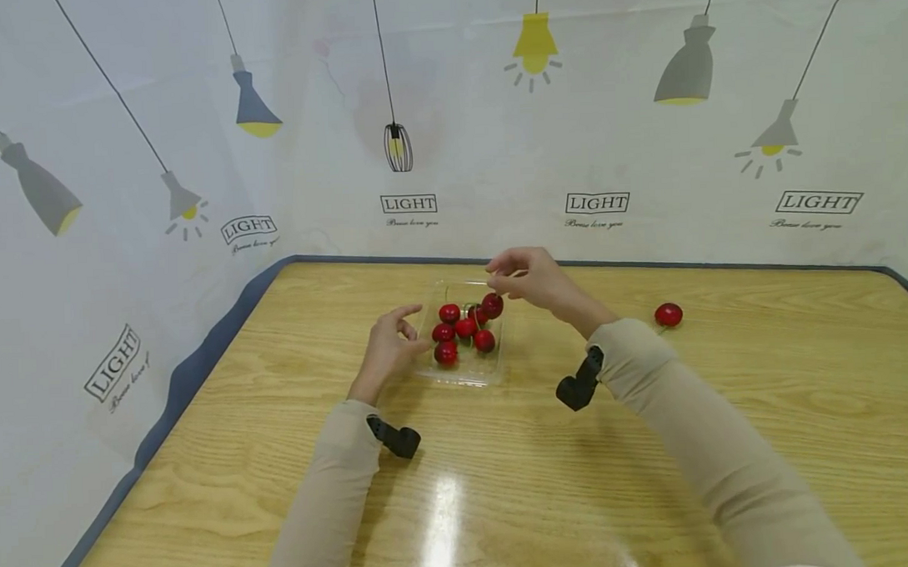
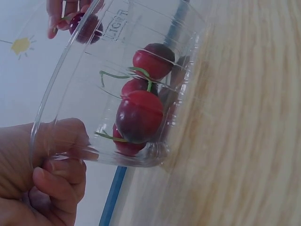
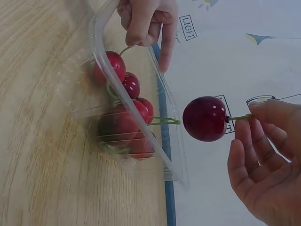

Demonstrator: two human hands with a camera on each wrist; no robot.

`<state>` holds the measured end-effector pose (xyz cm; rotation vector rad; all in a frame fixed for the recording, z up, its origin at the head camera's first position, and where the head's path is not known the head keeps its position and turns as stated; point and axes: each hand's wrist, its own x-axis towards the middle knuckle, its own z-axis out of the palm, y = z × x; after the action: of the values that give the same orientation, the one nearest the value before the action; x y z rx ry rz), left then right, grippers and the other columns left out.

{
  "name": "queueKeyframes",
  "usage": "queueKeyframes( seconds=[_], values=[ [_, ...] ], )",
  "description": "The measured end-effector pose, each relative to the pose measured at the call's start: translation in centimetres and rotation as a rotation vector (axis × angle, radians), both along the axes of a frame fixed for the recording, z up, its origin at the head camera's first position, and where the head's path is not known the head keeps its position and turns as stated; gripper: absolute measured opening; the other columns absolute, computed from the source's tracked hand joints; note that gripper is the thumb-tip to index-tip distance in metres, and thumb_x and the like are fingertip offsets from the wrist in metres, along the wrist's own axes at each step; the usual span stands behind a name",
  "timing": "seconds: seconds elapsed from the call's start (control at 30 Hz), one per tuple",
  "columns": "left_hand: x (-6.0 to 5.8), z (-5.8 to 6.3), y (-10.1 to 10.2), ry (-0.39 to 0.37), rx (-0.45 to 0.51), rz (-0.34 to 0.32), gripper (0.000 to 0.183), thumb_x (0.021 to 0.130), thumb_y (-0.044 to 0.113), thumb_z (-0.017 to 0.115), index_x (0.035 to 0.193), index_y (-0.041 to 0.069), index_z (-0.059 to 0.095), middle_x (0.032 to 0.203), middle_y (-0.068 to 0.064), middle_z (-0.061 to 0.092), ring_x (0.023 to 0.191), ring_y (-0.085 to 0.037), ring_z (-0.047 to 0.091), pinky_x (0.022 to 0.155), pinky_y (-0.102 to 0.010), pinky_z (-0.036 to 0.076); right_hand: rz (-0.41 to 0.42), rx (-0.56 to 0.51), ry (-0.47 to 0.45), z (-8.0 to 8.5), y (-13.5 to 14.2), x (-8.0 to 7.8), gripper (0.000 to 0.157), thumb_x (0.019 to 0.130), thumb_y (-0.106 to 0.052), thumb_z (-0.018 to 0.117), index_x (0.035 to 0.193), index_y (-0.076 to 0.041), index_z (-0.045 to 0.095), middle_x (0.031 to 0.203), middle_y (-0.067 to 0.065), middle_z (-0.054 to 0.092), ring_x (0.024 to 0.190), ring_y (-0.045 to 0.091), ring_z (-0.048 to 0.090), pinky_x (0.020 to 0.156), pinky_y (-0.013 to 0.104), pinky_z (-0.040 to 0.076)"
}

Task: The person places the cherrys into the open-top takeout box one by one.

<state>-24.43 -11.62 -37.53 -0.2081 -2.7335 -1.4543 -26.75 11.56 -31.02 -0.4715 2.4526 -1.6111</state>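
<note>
My right hand [image 1: 532,279] pinches a dark red cherry [image 3: 205,118] by its green stem, between thumb and fingertips. The cherry hangs over the far right part of a clear plastic box [image 1: 465,376]. Inside the box lie several red cherries [image 2: 140,117], some with green stems sticking up. At the box's left side is my left hand [image 1: 387,346], its index finger extended and the other fingers bent. Its thumb is close to the left rim [image 3: 101,52] and a cherry stem; whether it touches the rim cannot be told.
One more cherry [image 1: 669,314] lies on the wooden table [image 1: 581,479], right of my right forearm. A pale backdrop [image 1: 479,149] printed with lamps stands behind and to the left of the table. Each wrist wears a black camera [image 1: 580,381].
</note>
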Motion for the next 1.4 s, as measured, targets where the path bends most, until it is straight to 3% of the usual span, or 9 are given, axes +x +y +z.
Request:
queueKeyframes(
  seconds=[0.2, 0.77, 1.13, 1.4],
  values=[
    [0.1, 0.0, 0.0, -0.008, 0.006, 0.004, 0.057, 0.069, -0.005, 0.064, 0.124, -0.001, 0.049, 0.063, -0.002, 0.045, 0.054, -0.012, 0.039, 0.053, -0.023, 0.033, -0.002, -0.038, -0.032, -0.6, -1.2, -0.5, 0.025, 0.085, -0.011, 0.056, 0.106, 0.002, 0.056, 0.093, 0.011, 0.054, 0.085, 0.024, 0.054, 0.076, 0.036, 0.047],
    [0.0, -0.1, 0.1, -0.016, 0.011, 0.011, 0.056, 0.069, -0.004, 0.065, 0.123, 0.001, 0.05, 0.063, -0.002, 0.045, 0.052, -0.011, 0.038, 0.049, -0.023, 0.032, -0.026, -0.014, -0.076, -2.8, -4.2, -0.8, 0.023, 0.083, -0.009, 0.058, 0.103, 0.001, 0.058, 0.091, 0.012, 0.057, 0.077, 0.023, 0.055, 0.075, 0.043, 0.046],
    [-0.1, -0.1, 0.1, -0.007, 0.01, 0.008, 0.055, 0.069, -0.004, 0.065, 0.122, 0.0, 0.05, 0.062, -0.001, 0.044, 0.051, -0.01, 0.038, 0.049, -0.023, 0.032, -0.015, 0.009, -0.058, -3.7, -5.1, -0.5, 0.022, 0.082, -0.003, 0.058, 0.102, 0.005, 0.059, 0.091, 0.012, 0.057, 0.072, 0.018, 0.055, 0.066, 0.031, 0.049],
    [-0.1, -0.2, 0.1, -0.014, 0.007, 0.012, 0.055, 0.07, -0.002, 0.065, 0.123, 0.002, 0.05, 0.062, -0.001, 0.045, 0.051, -0.01, 0.038, 0.048, -0.023, 0.032, -0.013, 0.047, -0.059, -3.9, -5.5, -0.3, 0.023, 0.082, -0.006, 0.059, 0.103, 0.004, 0.059, 0.091, 0.011, 0.059, 0.073, 0.02, 0.056, 0.066, 0.03, 0.049]
  ],
)
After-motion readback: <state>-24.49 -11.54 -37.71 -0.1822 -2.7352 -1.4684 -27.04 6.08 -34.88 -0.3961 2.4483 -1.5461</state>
